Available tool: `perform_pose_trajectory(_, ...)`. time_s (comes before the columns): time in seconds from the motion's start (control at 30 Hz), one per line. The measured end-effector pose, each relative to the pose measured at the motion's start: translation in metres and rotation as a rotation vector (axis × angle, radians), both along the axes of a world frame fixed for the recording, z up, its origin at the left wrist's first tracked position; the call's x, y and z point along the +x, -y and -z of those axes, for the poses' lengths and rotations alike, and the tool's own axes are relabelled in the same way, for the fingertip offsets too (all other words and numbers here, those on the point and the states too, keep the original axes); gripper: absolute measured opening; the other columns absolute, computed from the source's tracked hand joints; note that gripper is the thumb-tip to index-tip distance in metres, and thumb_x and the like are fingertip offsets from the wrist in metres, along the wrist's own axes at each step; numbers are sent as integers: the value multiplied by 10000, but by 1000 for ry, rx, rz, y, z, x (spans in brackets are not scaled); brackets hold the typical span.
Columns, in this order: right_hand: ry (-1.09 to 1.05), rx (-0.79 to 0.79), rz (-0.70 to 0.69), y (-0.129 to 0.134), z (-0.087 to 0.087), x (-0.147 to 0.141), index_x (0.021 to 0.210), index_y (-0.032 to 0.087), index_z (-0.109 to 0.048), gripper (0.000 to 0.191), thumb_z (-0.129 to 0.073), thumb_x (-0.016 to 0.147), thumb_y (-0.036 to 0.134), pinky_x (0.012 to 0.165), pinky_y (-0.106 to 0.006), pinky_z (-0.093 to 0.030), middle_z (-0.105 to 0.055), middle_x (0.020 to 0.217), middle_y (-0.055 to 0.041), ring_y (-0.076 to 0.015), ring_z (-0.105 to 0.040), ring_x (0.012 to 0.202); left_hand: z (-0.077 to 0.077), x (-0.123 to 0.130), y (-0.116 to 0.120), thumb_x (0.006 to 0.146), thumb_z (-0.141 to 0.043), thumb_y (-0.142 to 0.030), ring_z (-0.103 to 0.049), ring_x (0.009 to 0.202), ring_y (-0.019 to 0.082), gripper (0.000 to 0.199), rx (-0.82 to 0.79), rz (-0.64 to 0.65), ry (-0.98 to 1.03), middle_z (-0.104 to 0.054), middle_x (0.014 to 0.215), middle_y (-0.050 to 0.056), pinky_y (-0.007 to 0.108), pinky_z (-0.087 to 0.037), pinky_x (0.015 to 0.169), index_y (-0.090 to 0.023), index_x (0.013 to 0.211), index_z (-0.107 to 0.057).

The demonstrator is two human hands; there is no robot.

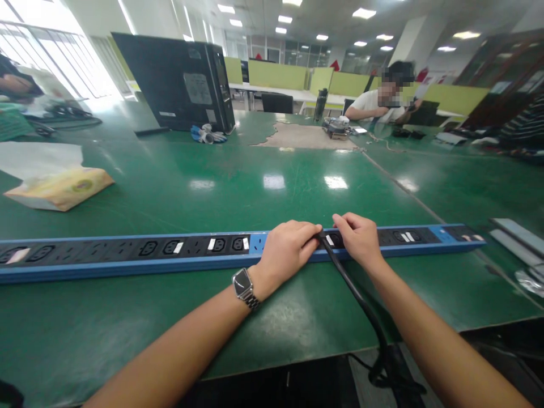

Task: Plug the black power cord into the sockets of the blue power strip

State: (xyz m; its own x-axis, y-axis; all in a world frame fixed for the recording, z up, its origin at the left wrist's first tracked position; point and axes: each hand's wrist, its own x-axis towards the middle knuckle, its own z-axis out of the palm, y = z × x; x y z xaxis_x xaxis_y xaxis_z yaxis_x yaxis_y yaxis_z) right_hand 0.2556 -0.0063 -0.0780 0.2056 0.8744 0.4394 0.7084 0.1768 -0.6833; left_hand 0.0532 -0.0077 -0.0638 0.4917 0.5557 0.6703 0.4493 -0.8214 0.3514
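A long blue power strip [229, 261] with black sockets lies across the green table in front of me. My left hand [285, 245], with a watch [243, 283] on its wrist, rests over the strip's middle. Its fingers are closed on the plug end of a thick black power cord [355, 289], which runs down over the table's near edge. Just right of the cord, my right hand [360, 237] is at the strip with its fingers curled closed. Whatever it may hold is hidden. White stickers mark several sockets.
A tissue pack [63, 184] lies at the left. Behind stands a black computer tower [178, 85] with gloves [208, 134] beside it. Across the table sits a person [374, 105], near a dark bottle [321, 105]. Metal pieces [521, 243] lie at the right.
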Motion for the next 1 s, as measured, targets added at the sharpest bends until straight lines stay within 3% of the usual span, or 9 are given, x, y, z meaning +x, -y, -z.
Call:
perform_pose_trajectory(0.33, 2, 9, -10, 1, 0, -1, 589, 177, -624, 414, -536, 851, 484, 570, -255, -352, -571, 555, 2, -125, -500, 557, 5, 4, -2, 856, -599, -147, -659, 929, 184, 178, -14, 3, 90, -722, 1009, 52, 334, -542, 834, -177, 1024, -650)
perform_pose_trajectory(0.57, 12, -1, 3, 1, 0, -1, 595, 179, -627, 410, -535, 849, 487, 559, -255, -346, -569, 550, 1, -125, -496, 549, 6, 8, -2, 873, -557, -144, -652, 934, 193, 169, 41, -9, 50, -715, 1021, 71, 338, -548, 827, -163, 1015, -647)
perform_pose_trajectory(0.8, 36, -11, 5, 3, -2, -2, 597, 178, -627, 414, -524, 852, 487, 568, -256, -350, -582, 559, -5, -129, -508, 558, 3, 0, -8, 888, -503, -130, -623, 974, 199, 228, 113, 113, -64, -685, 1107, 104, 359, -541, 842, -152, 1072, -636)
perform_pose_trajectory(1.0, 37, -2, 5, 2, -1, -2, 598, 182, -625, 417, -518, 854, 494, 564, -253, -353, -583, 552, -4, -131, -514, 558, 3, 0, 0, 883, -493, -125, -622, 952, 192, 216, 71, 30, -51, -690, 1054, 89, 351, -539, 837, -164, 1041, -635)
